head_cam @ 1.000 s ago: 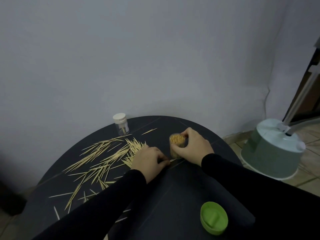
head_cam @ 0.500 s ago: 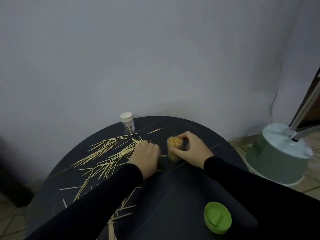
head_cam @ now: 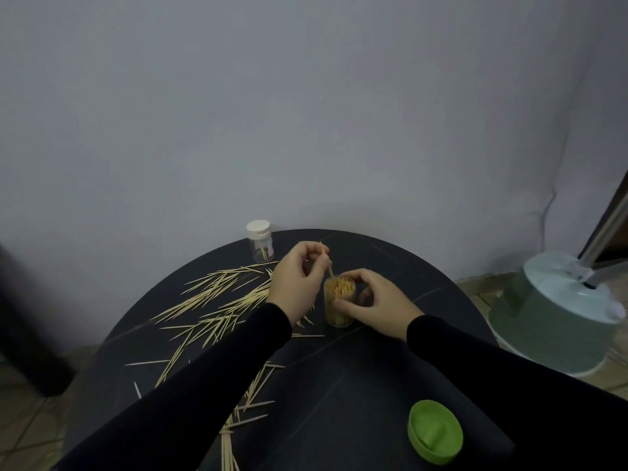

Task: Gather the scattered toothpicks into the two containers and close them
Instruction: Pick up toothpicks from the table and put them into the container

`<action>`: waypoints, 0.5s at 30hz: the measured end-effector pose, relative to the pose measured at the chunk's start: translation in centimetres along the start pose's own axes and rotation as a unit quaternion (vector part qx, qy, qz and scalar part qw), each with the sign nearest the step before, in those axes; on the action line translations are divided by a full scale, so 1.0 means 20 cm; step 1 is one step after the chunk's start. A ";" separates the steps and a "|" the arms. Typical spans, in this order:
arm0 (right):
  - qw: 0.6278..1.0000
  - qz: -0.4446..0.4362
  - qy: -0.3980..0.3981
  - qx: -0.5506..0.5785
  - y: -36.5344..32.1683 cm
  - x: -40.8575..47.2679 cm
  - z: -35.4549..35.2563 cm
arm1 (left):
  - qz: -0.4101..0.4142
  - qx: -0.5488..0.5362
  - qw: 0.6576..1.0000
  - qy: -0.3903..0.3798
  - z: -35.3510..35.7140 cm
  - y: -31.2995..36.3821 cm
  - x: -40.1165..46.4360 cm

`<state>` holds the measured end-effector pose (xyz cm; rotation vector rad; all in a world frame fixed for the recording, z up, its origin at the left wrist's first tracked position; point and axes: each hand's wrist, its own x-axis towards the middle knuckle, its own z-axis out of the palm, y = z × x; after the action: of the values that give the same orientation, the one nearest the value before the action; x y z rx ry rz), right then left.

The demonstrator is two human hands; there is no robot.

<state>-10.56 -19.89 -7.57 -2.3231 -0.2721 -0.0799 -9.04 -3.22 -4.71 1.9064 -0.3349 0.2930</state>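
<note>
Pinching one toothpick (head_cam: 327,264) nearly upright in my left hand (head_cam: 299,283), I hover it just above the open jar (head_cam: 339,305) that my right hand (head_cam: 373,300) grips.

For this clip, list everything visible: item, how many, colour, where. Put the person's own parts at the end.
open container: one, clear, nearly full of toothpicks, table centre
held toothpick: one, pale wood, tip at the open container's mouth
scattered toothpicks: too many to count, pale wood, left half of the table
capped container: one, clear with white cap, far table edge, a few toothpicks inside
green lid: one, green, near right of the table, lying upturned
table: one, black, round
appliance: one, pale green, on the floor at right
wall: grey, behind
sleeves: two, black
left hand: pinches the held toothpick
right hand: grips the open container
</note>
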 end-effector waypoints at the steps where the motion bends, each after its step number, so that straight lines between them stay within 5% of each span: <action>1: 1.000 -0.003 0.002 0.001 0.00 0.00 0.00 | 0.010 0.015 1.000 -0.003 0.01 -0.02 0.00; 9: 1.000 -0.009 0.004 -0.003 -0.01 -0.01 -0.01 | 0.166 0.258 0.951 -0.044 -0.02 -0.10 -0.02; 15: 0.995 -0.010 0.019 -0.097 -0.04 -0.02 0.00 | 0.136 0.231 0.961 -0.072 -0.11 -0.11 -0.01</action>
<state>-11.14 -19.48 -6.99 -2.5093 -0.2786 -0.1655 -8.44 -0.39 -5.94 2.3488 -0.6759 0.4451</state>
